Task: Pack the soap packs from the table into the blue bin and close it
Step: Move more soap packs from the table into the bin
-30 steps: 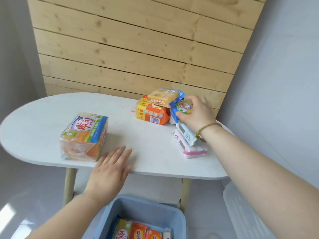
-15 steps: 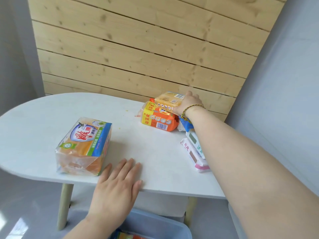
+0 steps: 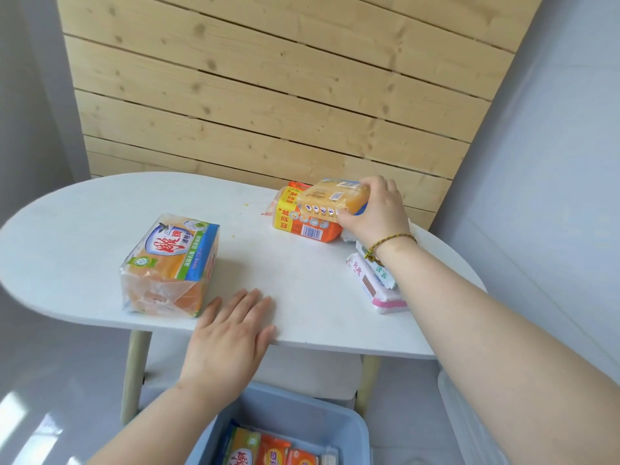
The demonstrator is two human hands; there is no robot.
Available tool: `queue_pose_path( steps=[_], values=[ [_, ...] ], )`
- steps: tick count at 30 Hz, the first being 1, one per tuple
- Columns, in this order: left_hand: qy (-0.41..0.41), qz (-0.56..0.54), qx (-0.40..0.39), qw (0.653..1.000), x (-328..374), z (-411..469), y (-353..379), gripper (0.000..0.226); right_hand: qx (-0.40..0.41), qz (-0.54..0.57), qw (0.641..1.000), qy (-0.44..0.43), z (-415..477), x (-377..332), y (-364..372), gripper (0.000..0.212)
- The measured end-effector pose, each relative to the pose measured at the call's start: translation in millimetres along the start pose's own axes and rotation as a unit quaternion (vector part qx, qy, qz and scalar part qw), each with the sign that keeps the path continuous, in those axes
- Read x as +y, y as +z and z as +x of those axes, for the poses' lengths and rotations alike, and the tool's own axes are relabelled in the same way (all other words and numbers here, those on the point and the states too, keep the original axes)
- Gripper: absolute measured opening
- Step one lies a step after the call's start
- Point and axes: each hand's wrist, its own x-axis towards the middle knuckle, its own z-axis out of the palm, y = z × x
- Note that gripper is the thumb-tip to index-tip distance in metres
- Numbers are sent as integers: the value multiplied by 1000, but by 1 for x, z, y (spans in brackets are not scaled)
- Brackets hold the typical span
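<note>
Obs., near to far. Blue bin (image 3: 295, 409) sits on the floor below the bench's near edge, open, with several soap packs already lying in it. A pale ribbed plastic piece (image 3: 469, 427) lies on the floor to its right; probably the lid, I cannot confirm. Left hand (image 3: 231, 337) lies flat on the near edge of the bench (image 3: 302, 290), fingers straight, holding nothing. Just beside it, at the near left, stands the large pack (image 3: 171, 263): clear wrap, orange bars, a blue and green label. Near the right edge, a pink-edged pack (image 3: 369, 290) lies partly under my view of the forearm, with a green-printed white one against it. Right hand (image 3: 372, 209) is at the far right corner, fingers curled round the right end of the yellow pack (image 3: 330, 199), which rests on top of the orange pack (image 3: 302, 226). Key relation: the yellow pack's long axis runs along the far edge, gripped at one end only, and the bin lies straight back toward me and down. My judgement: the carry belongs to the right hand, and the free end may sag. Pack looks glossy and translucent amber, with a printed code on top.
</note>
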Motion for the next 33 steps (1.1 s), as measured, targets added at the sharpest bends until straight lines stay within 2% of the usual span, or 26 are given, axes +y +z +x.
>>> queue_pose_path(
  steps=[3, 5, 7, 10, 17, 21, 25, 28, 29, 31, 33],
  values=[
    [25, -8, 30, 999, -3, -7, 1, 74, 13, 66, 998, -1, -40, 2, -8, 53],
    [39, -6, 46, 998, -4, -18, -3, 79, 6, 90, 996, 8, -67, 6, -10, 52],
    [47, 4, 46, 998, -5, -28, -4, 73, -1, 95, 995, 15, -89, 11, -7, 53],
    [40, -15, 64, 997, -3, -40, -6, 50, -15, 94, 995, 26, -114, 19, -4, 54],
    [64, -96, 151, 982, 5, -63, -2, 43, -37, 107, 991, 68, -139, 29, 8, 55],
    [130, -90, 170, 973, 3, -71, 17, 37, -44, 77, 994, 64, -148, 29, 10, 66],
    [145, -45, 120, 981, -11, -71, 34, 47, -104, 17, 991, 84, -147, 30, 9, 90],
    [120, -18, 52, 991, -19, -70, 40, 64, -141, -21, 985, 97, -138, 29, 5, 92],
    [116, -15, 47, 992, -21, -70, 44, 57, -142, -32, 985, 98, -133, 26, 4, 90],
    [96, -35, -6, 995, -21, -70, 54, 22, -148, -63, 982, 95, -119, 20, 5, 84],
    [36, -68, -137, 988, -27, -72, 73, 47, -169, -93, 977, 94, -103, 13, 9, 80]
  ],
)
